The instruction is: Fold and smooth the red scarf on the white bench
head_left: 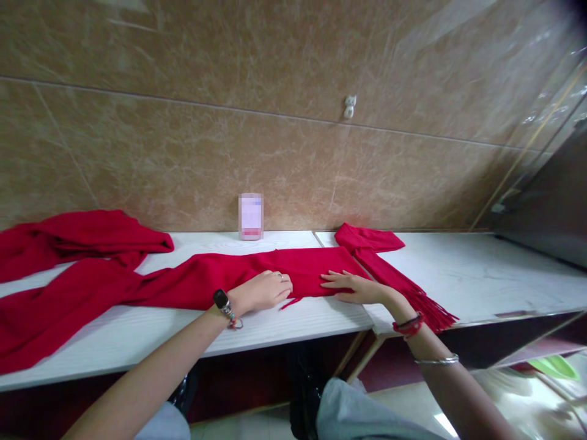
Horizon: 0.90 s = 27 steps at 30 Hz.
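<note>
A long red scarf [220,278] lies stretched across the white table [137,333]. My left hand [263,290] rests on its near edge with the fingers curled down onto the cloth; a ring and a watch show. My right hand [353,286] lies flat on the scarf, fingers stretched out toward the left. The scarf's fringed end [431,311] runs past my right wrist to the table's front edge. A folded part of red cloth [367,238] lies behind my right hand.
More red scarf cloth [82,238] is piled at the back left. A small pink-white box [251,216] stands against the brown marble wall [275,91]. A second white tabletop [481,269] joins on the right. A dark cabinet [554,208] stands at far right.
</note>
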Tool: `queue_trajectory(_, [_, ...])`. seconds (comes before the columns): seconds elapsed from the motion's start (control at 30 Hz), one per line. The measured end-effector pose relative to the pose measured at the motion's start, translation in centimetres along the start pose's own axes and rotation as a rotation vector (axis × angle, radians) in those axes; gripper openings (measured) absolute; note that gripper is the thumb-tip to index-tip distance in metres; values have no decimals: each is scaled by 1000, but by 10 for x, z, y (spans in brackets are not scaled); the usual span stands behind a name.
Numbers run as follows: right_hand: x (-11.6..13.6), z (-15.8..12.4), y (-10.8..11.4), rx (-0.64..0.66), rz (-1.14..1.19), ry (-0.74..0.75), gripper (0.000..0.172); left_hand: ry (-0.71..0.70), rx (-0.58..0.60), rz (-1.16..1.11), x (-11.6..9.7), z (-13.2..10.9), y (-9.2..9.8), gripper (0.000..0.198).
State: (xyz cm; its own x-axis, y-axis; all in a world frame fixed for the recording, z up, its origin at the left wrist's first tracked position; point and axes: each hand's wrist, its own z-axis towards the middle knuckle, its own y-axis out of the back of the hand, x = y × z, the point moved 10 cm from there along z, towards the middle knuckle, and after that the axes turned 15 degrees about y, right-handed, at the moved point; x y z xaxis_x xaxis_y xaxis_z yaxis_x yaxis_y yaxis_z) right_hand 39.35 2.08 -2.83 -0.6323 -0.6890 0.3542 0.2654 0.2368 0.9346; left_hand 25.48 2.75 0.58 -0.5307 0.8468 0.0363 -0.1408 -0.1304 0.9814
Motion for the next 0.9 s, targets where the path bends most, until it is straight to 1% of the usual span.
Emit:
queue_trajectory(0.03, [-1,-1,6,-24,5,-12,41,-1,-26,45,-4,4,0,25])
queue_trajectory(0.07, [-4,-1,15,-77,-3,-31,40,-1,-42,81,-8,9,0,26])
queue_trajectory(0.17, [-13,-1,43,-317,-110,-132,42,2,-78,92,-14,19,-6,35])
queue_trajectory(0.2, [-15,1,46,-369,-153,-169,44,-14,-71,67,-15,21,-10,37])
queue_trajectory(0.23, [-16,4,44,-392,-190,-203,45,-37,-51,33,-16,22,-15,39])
queue_trajectory(0.3, [-17,13,28,-351,-244,-249,47,-88,12,-42,-16,20,-27,46])
queue_trajectory(0.4, [-15,21,-2,-206,-332,-266,48,-109,112,-129,-8,15,-41,51])
queue_trajectory(0.43, [-16,19,-9,-162,-365,-269,48,-105,135,-151,-5,13,-43,50])
queue_trajectory(0.5, [-23,7,-16,-104,-424,-292,46,-94,163,-193,0,10,-42,47])
queue_trajectory(0.57, [-34,-11,-15,-73,-469,-314,43,-86,181,-229,2,9,-38,45])
queue_trajectory(0.63, [-46,-27,-13,-50,-497,-305,39,-76,191,-254,2,11,-34,44])
queue_trajectory(0.7, [-56,-38,-9,-37,-500,-306,36,-66,177,-264,0,15,-30,41])
queue_trajectory(0.73, [-61,-41,-5,-44,-494,-335,37,-60,155,-260,0,17,-28,39])
queue_trajectory(0.8, [-67,-42,8,-87,-476,-416,41,-36,80,-225,0,19,-25,36])
queue_trajectory(0.83, [-67,-38,15,-122,-465,-449,44,-24,38,-191,0,20,-25,35])
queue_trajectory(0.9, [-60,-20,26,-189,-436,-455,48,-17,-14,-108,0,19,-28,38])
